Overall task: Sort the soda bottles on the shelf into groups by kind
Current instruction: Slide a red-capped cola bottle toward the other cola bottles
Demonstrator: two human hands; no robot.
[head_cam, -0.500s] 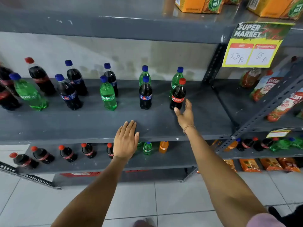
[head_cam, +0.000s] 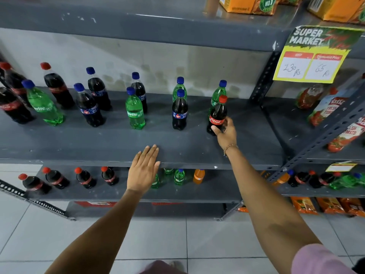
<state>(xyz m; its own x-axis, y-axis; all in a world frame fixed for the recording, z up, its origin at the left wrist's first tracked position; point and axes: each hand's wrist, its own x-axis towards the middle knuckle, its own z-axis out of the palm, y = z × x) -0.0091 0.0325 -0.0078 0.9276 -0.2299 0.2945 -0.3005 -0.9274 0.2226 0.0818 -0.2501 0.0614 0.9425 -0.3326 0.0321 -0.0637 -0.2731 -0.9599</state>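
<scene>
On the grey middle shelf stand mixed soda bottles. My right hand wraps around the lower part of a red-capped Coca-Cola bottle at the right end; a green Sprite bottle stands behind it. To its left are a blue-capped cola bottle in front of another Sprite, a Sprite bottle, more blue-capped colas, a Sprite and red-capped Coca-Colas at far left. My left hand rests flat and open on the shelf's front edge.
The lower shelf holds Coca-Cola, green and orange bottles. A yellow price sign hangs at upper right. Ketchup pouches fill the right-hand rack, and orange cartons sit on the top shelf. White floor tiles lie below.
My right hand moved forward and closed around the Coca-Cola bottle at the right end. My left hand stays flat on the shelf edge.
</scene>
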